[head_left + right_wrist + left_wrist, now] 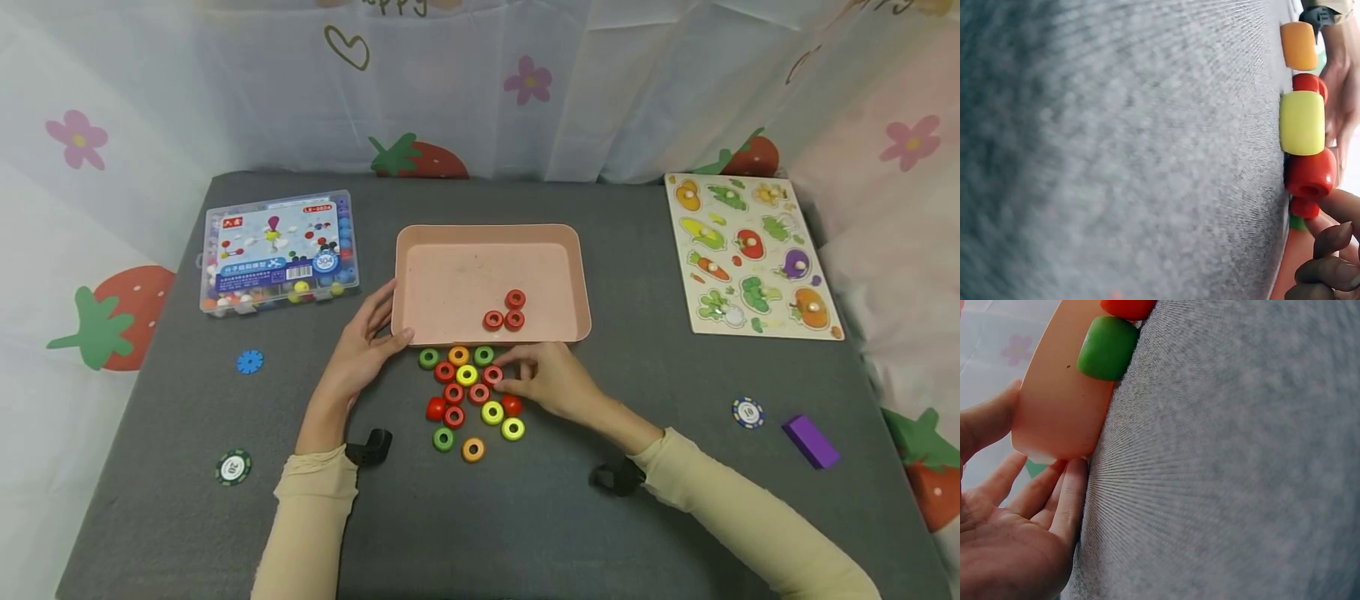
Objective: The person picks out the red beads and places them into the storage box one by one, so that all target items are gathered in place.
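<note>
Pinching: right hand point(551, 382) has a red bead point(486, 375) between thumb and fingertips, grip closed on it.
Red bead: on the table point(465, 542), just beside the tray point(457, 267)'s near wall, at the right side of the loose beads point(467, 367).
Steadying hand: left hand point(358, 354) holds the tray at its near left corner, thumb at the near side, other fingers along the left end.
Tray: pink, shallow, mid-table; three red rings point(514, 313) inside, clustered near the front wall, right of centre.
Loose beads: packed group in front of the tray, between the hands; red, yellow, green and orange, most standing with holes up, two red ones tipped on their sides.
Orange bead point(473, 442): nearest the person, just beside a green one, slightly off the main cluster.
Box point(281, 242): clear case, printed label, small coloured balls inside; left of the tray, well apart.
Blue disc point(250, 362): below the box, toothed edge.
Green chip point(233, 467): left of the left forearm, near the table's left edge.
Board point(723, 287): vegetable pictures, far right corner of the table.
Blue-white chip point(747, 412): right side, between board and person.
Purple block point(811, 442): just beside that chip, lying slantwise.
Sleeves point(307, 517): cream, black wrist bands point(369, 448) at both cuffs.
Curtain point(450, 92): pale, strawberry and flower prints, behind the table.
</note>
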`<control>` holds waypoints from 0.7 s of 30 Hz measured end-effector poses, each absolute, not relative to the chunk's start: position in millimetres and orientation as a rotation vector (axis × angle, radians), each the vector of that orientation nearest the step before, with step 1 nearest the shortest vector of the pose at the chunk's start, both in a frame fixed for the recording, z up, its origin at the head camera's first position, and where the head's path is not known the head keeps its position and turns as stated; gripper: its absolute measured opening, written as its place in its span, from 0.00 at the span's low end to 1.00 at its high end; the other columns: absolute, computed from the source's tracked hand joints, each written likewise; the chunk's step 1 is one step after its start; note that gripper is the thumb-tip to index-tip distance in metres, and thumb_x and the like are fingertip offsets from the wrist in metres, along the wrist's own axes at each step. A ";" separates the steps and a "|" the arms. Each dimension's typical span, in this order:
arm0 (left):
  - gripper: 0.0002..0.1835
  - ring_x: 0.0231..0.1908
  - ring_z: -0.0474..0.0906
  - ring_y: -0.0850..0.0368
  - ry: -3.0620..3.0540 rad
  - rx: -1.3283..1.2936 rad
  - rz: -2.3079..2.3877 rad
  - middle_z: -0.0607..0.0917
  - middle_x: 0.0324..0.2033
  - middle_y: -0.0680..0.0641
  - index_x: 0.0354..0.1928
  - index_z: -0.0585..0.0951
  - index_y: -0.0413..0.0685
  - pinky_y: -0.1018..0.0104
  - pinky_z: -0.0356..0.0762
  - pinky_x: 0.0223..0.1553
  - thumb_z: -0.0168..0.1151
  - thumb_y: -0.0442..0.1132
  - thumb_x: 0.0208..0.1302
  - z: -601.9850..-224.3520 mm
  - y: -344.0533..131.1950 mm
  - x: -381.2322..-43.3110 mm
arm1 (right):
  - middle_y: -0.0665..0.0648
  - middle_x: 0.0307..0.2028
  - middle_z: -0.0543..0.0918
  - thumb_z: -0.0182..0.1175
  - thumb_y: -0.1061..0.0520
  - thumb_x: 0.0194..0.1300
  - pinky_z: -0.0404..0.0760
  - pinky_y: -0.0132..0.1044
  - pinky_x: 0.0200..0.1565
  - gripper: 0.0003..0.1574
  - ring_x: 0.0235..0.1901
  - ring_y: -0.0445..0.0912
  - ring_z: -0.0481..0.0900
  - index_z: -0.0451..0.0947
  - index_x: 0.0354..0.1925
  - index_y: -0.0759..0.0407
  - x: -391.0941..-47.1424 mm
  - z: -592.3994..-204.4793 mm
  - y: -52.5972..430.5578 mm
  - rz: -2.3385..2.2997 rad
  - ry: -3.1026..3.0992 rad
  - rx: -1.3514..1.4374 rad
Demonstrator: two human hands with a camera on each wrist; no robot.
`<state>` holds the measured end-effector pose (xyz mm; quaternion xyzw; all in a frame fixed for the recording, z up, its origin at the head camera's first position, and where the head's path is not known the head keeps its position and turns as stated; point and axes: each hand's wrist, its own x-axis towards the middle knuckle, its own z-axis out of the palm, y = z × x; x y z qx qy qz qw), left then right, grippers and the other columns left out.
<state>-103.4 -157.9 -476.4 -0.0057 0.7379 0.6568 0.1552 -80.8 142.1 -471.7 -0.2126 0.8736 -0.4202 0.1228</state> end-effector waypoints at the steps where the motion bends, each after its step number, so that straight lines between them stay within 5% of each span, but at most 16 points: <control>1: 0.41 0.68 0.69 0.41 2.115 -0.016 1.881 0.61 0.76 0.49 0.79 0.55 0.63 0.43 0.67 0.66 0.63 0.38 0.70 -476.4 -158.0 -103.3 | 0.45 0.15 0.74 0.75 0.52 0.57 0.68 0.31 0.21 0.14 0.16 0.40 0.71 0.88 0.43 0.53 -81.1 -471.4 142.5 -1.236 2.549 -0.634; 8: 0.41 0.68 0.69 0.41 2.117 -0.010 1.880 0.61 0.76 0.49 0.79 0.55 0.63 0.43 0.67 0.66 0.63 0.39 0.70 -476.1 -158.2 -103.1 | 0.45 0.15 0.72 0.76 0.55 0.57 0.65 0.30 0.21 0.16 0.15 0.39 0.68 0.87 0.45 0.52 -86.9 -458.0 148.4 -1.338 2.556 -0.723; 21: 0.41 0.68 0.70 0.40 2.110 -0.011 1.880 0.61 0.76 0.49 0.79 0.54 0.63 0.42 0.67 0.66 0.63 0.39 0.71 -475.6 -158.3 -103.3 | 0.49 0.17 0.74 0.77 0.53 0.54 0.63 0.34 0.21 0.18 0.18 0.42 0.67 0.89 0.44 0.55 -120.7 -448.1 172.1 -1.239 2.987 -0.465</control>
